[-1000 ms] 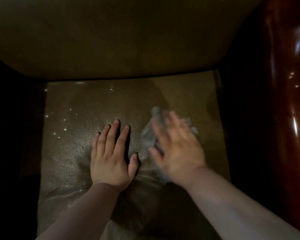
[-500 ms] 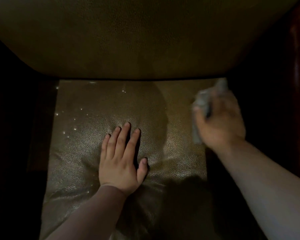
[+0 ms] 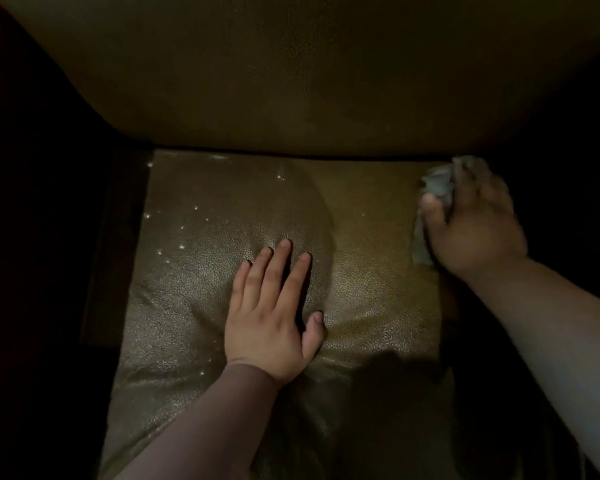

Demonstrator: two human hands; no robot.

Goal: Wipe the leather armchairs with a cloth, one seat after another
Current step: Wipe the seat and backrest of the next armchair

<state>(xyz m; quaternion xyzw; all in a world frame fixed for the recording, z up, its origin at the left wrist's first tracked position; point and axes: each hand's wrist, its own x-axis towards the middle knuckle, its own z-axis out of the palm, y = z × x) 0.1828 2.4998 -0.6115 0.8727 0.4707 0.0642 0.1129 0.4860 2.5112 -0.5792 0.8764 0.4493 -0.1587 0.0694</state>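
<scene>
The olive-brown leather seat cushion (image 3: pixel 201 306) of an armchair fills the middle of the head view, with its padded backrest (image 3: pixel 298 74) above. My left hand (image 3: pixel 271 313) lies flat on the cushion's centre, fingers straight and pointing away from me. My right hand (image 3: pixel 471 220) grips a crumpled grey cloth (image 3: pixel 433 183) at the cushion's far right corner, against the dark side of the chair. Motion blurs that hand, and it covers most of the cloth.
Small shiny droplets (image 3: pixel 181 233) speckle the left rear part of the cushion. Dark armrest sides close in the seat on the left (image 3: pixel 94 237) and the right (image 3: pixel 548 188). The room is dim and little else shows.
My right hand has swept the cloth from beside my left hand out to the cushion's far right corner. My left hand has stayed flat on the seat.
</scene>
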